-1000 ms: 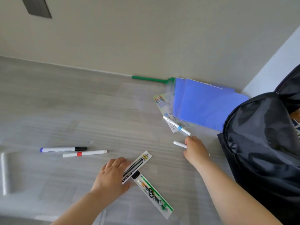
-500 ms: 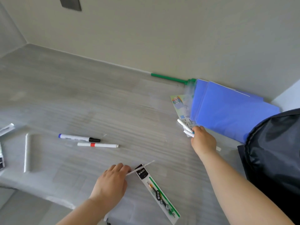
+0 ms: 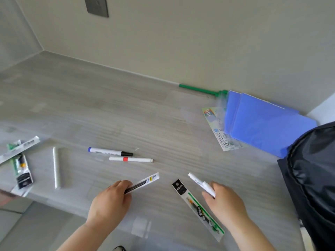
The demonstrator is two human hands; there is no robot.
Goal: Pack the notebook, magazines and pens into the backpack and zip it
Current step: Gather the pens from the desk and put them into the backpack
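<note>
My left hand [image 3: 110, 201] grips a packaged black pen [image 3: 145, 182] just above the grey tabletop. My right hand [image 3: 223, 201] holds two white pens [image 3: 201, 184] near the table's front. Between my hands lies a long pen packet with a green stripe [image 3: 197, 209]. A blue-capped marker [image 3: 108, 152] and a white pen with a red band [image 3: 130, 159] lie side by side mid-table. A white pen [image 3: 55, 167] lies to the left. The black backpack [image 3: 313, 174] stands at the right edge. Blue notebooks [image 3: 262, 122] rest on a printed magazine [image 3: 217, 129] against the wall.
Two more pen packets [image 3: 20, 160] lie at the far left edge of the table. A green-handled tool [image 3: 197, 89] lies along the wall behind the blue notebooks. A grey wall plate [image 3: 97, 6] is mounted above. The table's front edge runs near my forearms.
My right hand has pulled back from the notebooks toward the front with two white pens. My left hand has lifted the packaged black pen. The view has swung left.
</note>
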